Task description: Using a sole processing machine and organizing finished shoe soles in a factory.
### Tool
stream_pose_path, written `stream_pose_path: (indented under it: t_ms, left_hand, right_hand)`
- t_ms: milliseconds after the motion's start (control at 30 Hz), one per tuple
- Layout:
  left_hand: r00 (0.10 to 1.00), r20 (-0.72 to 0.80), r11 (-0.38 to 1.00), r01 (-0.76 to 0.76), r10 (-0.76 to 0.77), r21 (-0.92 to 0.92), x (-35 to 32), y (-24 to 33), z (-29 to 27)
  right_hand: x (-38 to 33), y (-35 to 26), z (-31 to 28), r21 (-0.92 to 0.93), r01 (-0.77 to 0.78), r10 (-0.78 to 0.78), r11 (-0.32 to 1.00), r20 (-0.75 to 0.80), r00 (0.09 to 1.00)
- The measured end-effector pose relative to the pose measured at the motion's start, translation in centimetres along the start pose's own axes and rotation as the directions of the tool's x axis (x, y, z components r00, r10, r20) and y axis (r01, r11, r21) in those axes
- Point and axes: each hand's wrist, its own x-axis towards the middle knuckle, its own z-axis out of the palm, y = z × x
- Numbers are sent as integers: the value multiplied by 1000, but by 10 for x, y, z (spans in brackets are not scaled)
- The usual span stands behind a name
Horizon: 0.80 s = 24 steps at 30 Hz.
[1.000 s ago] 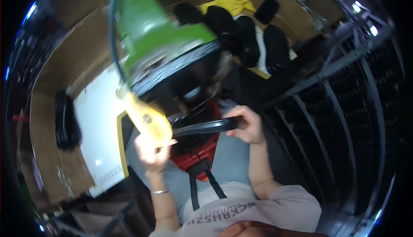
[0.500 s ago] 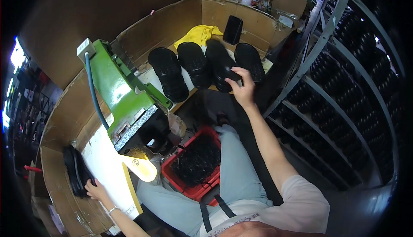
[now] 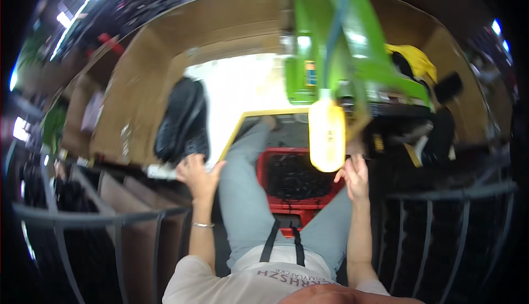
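The picture is blurred by motion. My left hand [image 3: 198, 174] is raised with its fingers apart and holds nothing; it is just below a black stack of flat pieces [image 3: 182, 119] on the white sheet [image 3: 242, 94]. Also empty and with fingers spread, my right hand [image 3: 355, 177] sits right beside the yellow handle [image 3: 326, 133] that hangs from the green machine [image 3: 341, 56]. Whether it touches the handle I cannot tell. A red crate [image 3: 292, 180] of dark pieces stands between my knees.
Brown cardboard walls [image 3: 149, 78] ring the work surface. A yellow cloth [image 3: 416, 58] and dark shoe parts [image 3: 441, 116] lie at the right. Grey metal rack bars [image 3: 88, 216] cross in front at lower left and lower right.
The view has swung left. My right hand came back from the black soles at the far right to the yellow handle. My left hand rose toward the black stack.
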Motion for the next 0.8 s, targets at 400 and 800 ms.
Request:
stream_pose_path:
  t_ms: [400,800]
  left_hand:
    - [986,-157,921,-119,64,-372,22,-35,6]
    - [944,293,76,285,148,-956,-19,33,-88]
  right_hand:
    - [-71,135,27,-832,150,109,535,244,964]
    - [-60,88,27,-121,-94,104,988,87,991]
